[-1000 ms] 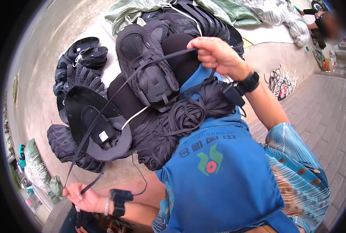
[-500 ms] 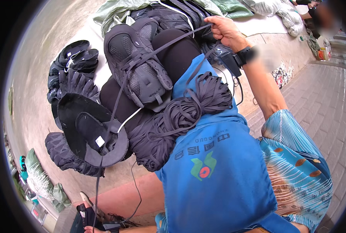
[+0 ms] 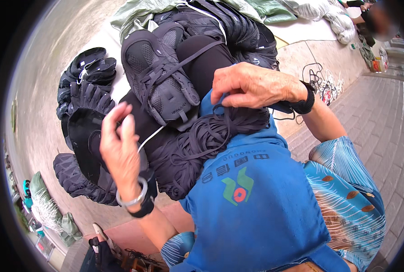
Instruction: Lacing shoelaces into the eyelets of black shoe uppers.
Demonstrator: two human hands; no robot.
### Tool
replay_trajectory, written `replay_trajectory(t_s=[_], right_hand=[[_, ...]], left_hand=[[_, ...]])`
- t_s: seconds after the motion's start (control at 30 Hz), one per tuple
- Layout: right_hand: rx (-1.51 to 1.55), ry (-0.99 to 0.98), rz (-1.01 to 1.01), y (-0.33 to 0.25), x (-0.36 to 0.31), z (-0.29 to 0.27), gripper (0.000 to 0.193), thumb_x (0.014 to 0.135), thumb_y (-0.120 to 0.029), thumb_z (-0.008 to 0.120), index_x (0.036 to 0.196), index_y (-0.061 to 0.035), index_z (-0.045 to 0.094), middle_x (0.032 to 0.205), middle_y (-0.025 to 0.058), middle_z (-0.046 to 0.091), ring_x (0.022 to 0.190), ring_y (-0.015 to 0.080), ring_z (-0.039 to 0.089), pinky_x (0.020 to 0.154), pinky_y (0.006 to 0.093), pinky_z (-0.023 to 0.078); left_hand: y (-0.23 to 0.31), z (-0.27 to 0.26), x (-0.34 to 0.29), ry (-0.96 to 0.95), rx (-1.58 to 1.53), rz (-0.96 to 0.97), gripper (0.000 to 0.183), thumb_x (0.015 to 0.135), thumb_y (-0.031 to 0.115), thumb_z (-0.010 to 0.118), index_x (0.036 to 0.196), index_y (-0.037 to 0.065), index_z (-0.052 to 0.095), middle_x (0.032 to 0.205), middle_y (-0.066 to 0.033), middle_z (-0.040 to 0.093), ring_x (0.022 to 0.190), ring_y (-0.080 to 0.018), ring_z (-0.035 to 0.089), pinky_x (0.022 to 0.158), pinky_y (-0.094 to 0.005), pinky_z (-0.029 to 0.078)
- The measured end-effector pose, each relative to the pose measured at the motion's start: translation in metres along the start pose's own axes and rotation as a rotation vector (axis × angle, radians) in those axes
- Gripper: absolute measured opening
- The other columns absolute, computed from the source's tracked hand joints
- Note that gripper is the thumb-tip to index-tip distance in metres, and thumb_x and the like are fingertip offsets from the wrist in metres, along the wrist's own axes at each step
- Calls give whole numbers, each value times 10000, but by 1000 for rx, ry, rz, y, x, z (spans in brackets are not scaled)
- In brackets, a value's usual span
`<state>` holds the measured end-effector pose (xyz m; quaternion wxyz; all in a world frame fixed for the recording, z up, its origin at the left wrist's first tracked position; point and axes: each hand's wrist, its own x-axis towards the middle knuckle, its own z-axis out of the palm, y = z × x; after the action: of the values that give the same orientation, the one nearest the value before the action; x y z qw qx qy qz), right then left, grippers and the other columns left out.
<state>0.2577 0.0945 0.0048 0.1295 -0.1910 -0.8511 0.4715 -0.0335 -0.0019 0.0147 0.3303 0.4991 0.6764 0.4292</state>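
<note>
A pair of dark grey mesh shoe uppers [image 3: 136,54] lies across my black-clad lap, with a flat grey shoelace [image 3: 190,57] crossed over it and its end lying over my knee. A thick bundle of grey laces [image 3: 206,136] rests on my blue apron [image 3: 265,190]. My right hand [image 3: 256,88] is closed just above the bundle, its fingers at a lace loop. To the left my left hand [image 3: 122,154] is raised, slightly blurred, with fingers apart and nothing visible in it. Behind it, partly covered, is another dark shoe upper [image 3: 82,145].
Stacked dark uppers [image 3: 91,68] stand on the left, with more uppers [image 3: 229,27] beyond my knees. Green and white sheeting [image 3: 274,9] lies at the far side. Tangled laces [image 3: 331,88] lie on the ground at right. Another person [image 3: 378,22] is at the far right.
Both hands have come in toward the lap from far apart. The lace stretched across the uppers has been let go and now lies slack. My right hand has dropped to the lace bundle.
</note>
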Motion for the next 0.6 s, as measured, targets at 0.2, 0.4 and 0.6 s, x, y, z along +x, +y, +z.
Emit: replay_trajectory(t_s=[0.2, 0.4, 0.6], right_hand=[[-110, -71, 46, -10, -13, 11, 252, 749, -83, 683, 999, -53, 665, 988, 118, 556, 884, 302, 601, 742, 377, 497], [-82, -59, 20, 1, -17, 19, 120, 767, -112, 701, 851, -37, 659, 956, 102, 575, 820, 293, 608, 726, 377, 496], [-91, 258, 1, 9, -4, 0, 109, 804, -113, 646, 859, -19, 643, 776, 124, 599, 760, 288, 617, 682, 369, 497]], left_hand=[[3, 24, 20, -106, 409, 88, 254, 909, 154, 638, 1127, 27, 614, 994, -34, 653, 872, -107, 565, 788, -251, 441], [-1, 23, 24, -183, 318, -45, 152, 915, 171, 645, 943, 27, 605, 770, 49, 518, 678, -47, 401, 619, -205, 366], [-1, 13, 36, -144, 229, 76, 168, 945, 226, 604, 940, 58, 608, 743, 56, 513, 568, -16, 408, 492, -180, 338]])
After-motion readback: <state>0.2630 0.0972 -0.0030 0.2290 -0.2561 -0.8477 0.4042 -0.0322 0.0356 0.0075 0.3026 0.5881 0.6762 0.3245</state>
